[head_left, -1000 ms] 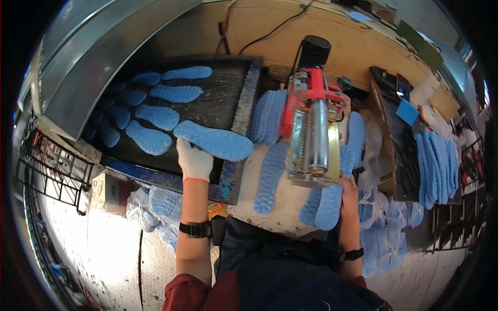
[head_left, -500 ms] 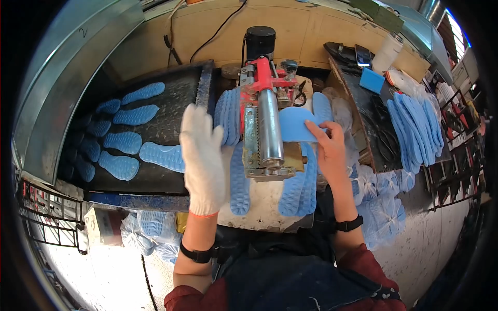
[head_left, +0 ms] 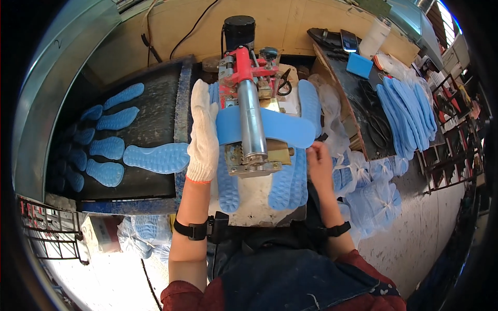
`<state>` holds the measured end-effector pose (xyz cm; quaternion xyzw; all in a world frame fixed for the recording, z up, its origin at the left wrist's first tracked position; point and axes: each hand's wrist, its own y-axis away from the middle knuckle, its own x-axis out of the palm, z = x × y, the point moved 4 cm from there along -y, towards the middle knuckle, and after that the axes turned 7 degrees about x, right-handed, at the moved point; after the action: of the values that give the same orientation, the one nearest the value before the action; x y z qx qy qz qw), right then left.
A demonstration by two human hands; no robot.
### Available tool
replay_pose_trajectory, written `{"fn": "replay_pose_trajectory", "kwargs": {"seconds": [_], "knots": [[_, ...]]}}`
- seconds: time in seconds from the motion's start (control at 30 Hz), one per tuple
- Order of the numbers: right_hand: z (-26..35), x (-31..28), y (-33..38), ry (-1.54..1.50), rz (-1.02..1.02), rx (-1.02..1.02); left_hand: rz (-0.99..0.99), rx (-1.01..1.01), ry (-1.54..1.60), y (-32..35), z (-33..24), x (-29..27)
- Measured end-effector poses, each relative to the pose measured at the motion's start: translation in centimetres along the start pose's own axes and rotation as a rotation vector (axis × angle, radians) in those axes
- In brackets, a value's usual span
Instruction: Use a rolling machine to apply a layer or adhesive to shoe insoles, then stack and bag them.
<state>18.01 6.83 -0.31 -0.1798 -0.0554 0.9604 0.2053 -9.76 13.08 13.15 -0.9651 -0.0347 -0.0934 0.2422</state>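
Note:
A smooth blue insole (head_left: 290, 129) lies crosswise under the metal roller (head_left: 251, 122) of a red-framed machine (head_left: 241, 65), jutting out on both sides. My left hand (head_left: 203, 135), in a white knit glove, is upright with its fingers stretched out, beside the insole's left end. It partly covers the tip of a dimpled blue insole (head_left: 155, 158) on the black belt. My bare right hand (head_left: 320, 166) sits just below the smooth insole's right end, fingers loosely bent; whether the fingertips touch its edge is hard to tell. Dimpled insoles (head_left: 284, 186) lie below the roller on the machine's pale base.
Several dimpled insoles lie on the black belt (head_left: 155, 103) at left. A side table (head_left: 358, 114) at right bears a stack of blue insoles (head_left: 407, 116), scissors (head_left: 378, 127), a phone (head_left: 349, 41) and a white bottle (head_left: 374, 39). Bagged insoles (head_left: 371, 202) are below it.
The smooth insole has passed leftward under the roller and now shows on both sides. My right hand has come down off it. My left hand has turned edge-on beside its left end.

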Motion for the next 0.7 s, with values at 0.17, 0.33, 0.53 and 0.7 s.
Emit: {"fn": "replay_pose_trajectory", "kwargs": {"seconds": [0.17,0.33,0.53,0.7], "knots": [[-0.8,4.0,3.1,0.535,0.119,-0.086,0.070,0.031,-0.055,1.9,2.4,-2.7],[-1.1,4.9,3.3,0.657,0.167,-0.003,0.119,-0.143,0.067,4.4,5.4,-4.3],[-3.8,4.9,2.6,0.675,0.273,0.087,0.273,-0.309,0.156,7.7,3.6,-4.4],[-3.3,5.0,2.3,0.676,0.318,0.114,0.227,-0.454,0.438,10.9,2.0,-5.3]]}}
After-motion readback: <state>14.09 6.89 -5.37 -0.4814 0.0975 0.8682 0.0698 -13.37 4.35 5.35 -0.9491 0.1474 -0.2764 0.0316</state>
